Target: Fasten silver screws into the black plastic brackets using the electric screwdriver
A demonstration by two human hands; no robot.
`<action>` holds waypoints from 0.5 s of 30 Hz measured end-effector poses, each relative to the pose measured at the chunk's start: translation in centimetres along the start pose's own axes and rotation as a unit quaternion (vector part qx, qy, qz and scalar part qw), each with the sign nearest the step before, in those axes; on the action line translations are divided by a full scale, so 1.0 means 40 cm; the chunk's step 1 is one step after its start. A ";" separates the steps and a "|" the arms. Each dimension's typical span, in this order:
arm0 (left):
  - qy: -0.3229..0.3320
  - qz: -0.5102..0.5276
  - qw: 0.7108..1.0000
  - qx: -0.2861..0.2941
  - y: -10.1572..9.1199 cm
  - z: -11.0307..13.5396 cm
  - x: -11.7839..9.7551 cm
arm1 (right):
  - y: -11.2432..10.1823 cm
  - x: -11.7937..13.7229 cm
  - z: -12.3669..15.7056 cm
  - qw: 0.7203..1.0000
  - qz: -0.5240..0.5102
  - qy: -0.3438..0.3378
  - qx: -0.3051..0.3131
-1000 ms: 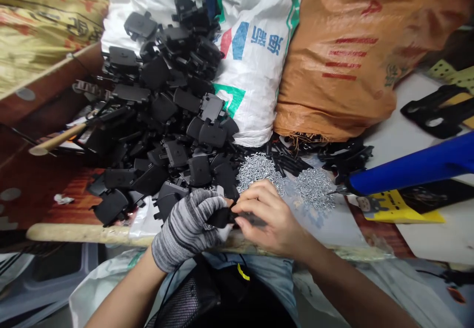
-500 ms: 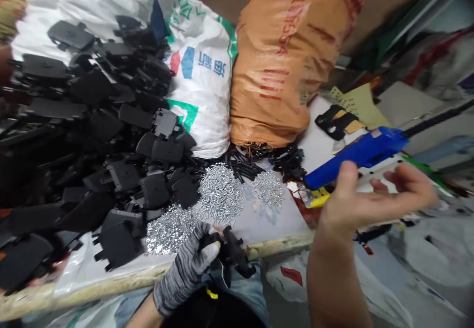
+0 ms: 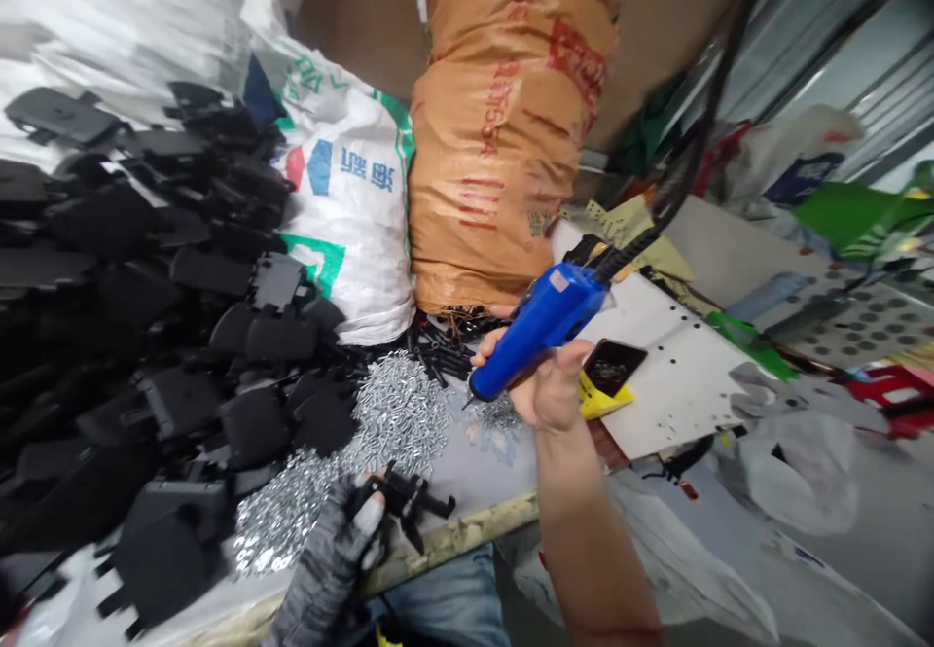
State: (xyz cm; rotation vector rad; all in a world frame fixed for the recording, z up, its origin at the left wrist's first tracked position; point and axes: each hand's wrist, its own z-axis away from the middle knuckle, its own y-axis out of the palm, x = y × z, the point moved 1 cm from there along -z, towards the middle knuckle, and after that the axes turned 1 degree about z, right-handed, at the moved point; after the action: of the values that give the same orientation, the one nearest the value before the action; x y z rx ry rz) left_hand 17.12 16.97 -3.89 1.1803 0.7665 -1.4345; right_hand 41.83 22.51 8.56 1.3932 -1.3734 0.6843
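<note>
My left hand [image 3: 326, 559], in a grey striped glove, grips a small black plastic part [image 3: 406, 503] low in the view. My right hand [image 3: 546, 384] is bare and closes around a blue electric screwdriver [image 3: 544, 321], whose metal tip points down and left. A black corrugated cable [image 3: 642, 238] rises from its rear end. Just left of the tip lies a heap of silver screws [image 3: 400, 413]. Silver small hardware [image 3: 281, 521] spreads close to my left hand. A large heap of black plastic parts [image 3: 175, 336] lies further left.
A white woven sack [image 3: 350, 190] and an orange woven sack [image 3: 503, 141] stand behind the heaps. A wooden strip [image 3: 445, 540] edges the work surface. To the right are a white board [image 3: 671, 365], a dark flat item on yellow card [image 3: 613, 367], and a perforated metal sheet [image 3: 853, 326].
My right hand has left the black part and now holds the blue screwdriver, lifted toward the middle of the view. My left hand keeps the part. The view has swung right.
</note>
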 end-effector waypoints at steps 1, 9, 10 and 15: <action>-0.004 0.000 1.000 -0.011 0.003 0.004 -0.002 | 0.017 0.007 0.006 1.000 0.004 0.000 0.005; 0.023 0.015 0.997 -0.067 0.055 0.023 -0.002 | 0.174 -0.026 0.130 1.000 -0.023 -0.012 -0.009; 0.029 0.020 0.997 -0.072 0.059 0.023 0.001 | 0.189 -0.033 0.145 1.000 -0.027 -0.008 -0.003; 0.030 0.029 0.997 -0.067 0.066 0.021 0.002 | 0.223 -0.073 0.179 0.999 -0.016 0.024 0.015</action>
State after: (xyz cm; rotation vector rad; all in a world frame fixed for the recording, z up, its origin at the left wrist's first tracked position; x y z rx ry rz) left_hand 19.47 15.62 -3.35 1.1374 0.8509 -1.2840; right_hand 31.00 18.56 5.99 1.4103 -1.3058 0.7163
